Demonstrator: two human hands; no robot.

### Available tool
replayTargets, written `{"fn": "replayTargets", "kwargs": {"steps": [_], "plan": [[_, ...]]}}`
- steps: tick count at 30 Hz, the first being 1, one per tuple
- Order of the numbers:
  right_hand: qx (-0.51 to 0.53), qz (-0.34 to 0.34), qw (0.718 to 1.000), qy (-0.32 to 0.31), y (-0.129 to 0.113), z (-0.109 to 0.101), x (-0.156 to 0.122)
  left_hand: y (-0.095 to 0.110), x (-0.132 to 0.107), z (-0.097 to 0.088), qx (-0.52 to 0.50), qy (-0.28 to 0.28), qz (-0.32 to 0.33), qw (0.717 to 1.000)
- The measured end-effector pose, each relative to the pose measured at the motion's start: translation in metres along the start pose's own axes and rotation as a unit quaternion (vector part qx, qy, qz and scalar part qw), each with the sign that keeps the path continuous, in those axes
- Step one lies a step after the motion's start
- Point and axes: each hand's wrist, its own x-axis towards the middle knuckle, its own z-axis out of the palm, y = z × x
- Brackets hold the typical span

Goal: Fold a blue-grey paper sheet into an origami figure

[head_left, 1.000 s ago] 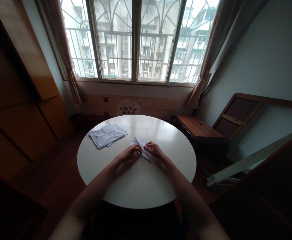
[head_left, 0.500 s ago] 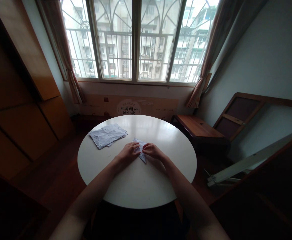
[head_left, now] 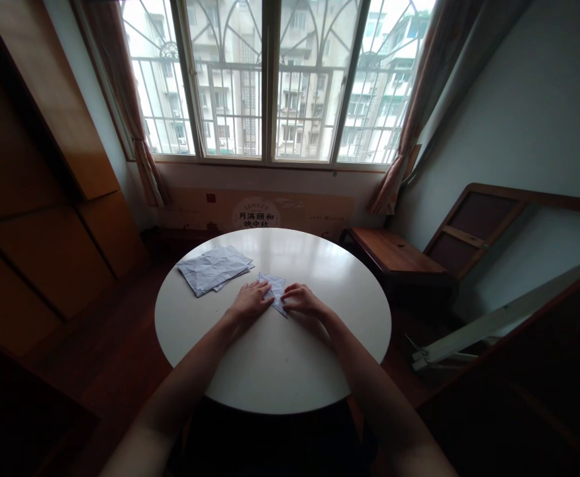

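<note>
A small sheet of folded bluish-white paper (head_left: 277, 286) lies on the white round table (head_left: 280, 377), showing a roughly triangular shape with a point toward me. My left hand (head_left: 251, 301) rests along the paper's left side, fingers stretched out and lying flat, their tips over its edge. On the right side, my right hand (head_left: 302, 299) has its fingers bent together, pinching the paper's right edge. The fingers hide parts of both edges.
A stack of creased paper sheets (head_left: 214, 268) lies at the table's back left. Beyond the table on the right stands a low wooden bench (head_left: 396, 252). A printed cardboard panel (head_left: 300, 205) is under the window, and wooden cabinets (head_left: 46, 265) are at left.
The folded paper has turned slightly and its upper part shows more. My left hand has slid a little left and toward me; my right hand stays nearly in place.
</note>
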Motion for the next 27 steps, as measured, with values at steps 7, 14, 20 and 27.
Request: {"fn": "replayTargets", "kwargs": {"steps": [7,14,20,27], "plan": [[-0.001,0.004,1.0,0.001,0.001,0.0,-0.001,0.006,-0.002,-0.004,0.0,-0.025,-0.016,1.0],[0.019,-0.012,1.0,0.016,0.004,0.004,0.002,0.01,-0.003,-0.006,-0.001,-0.087,-0.014,0.996],[0.034,-0.012,0.999,0.022,0.002,0.004,0.003,0.009,-0.001,-0.005,0.005,-0.121,-0.014,0.993],[0.038,-0.009,0.999,0.028,0.005,0.005,0.003,0.006,0.001,-0.002,0.002,-0.127,-0.012,0.992]]}}
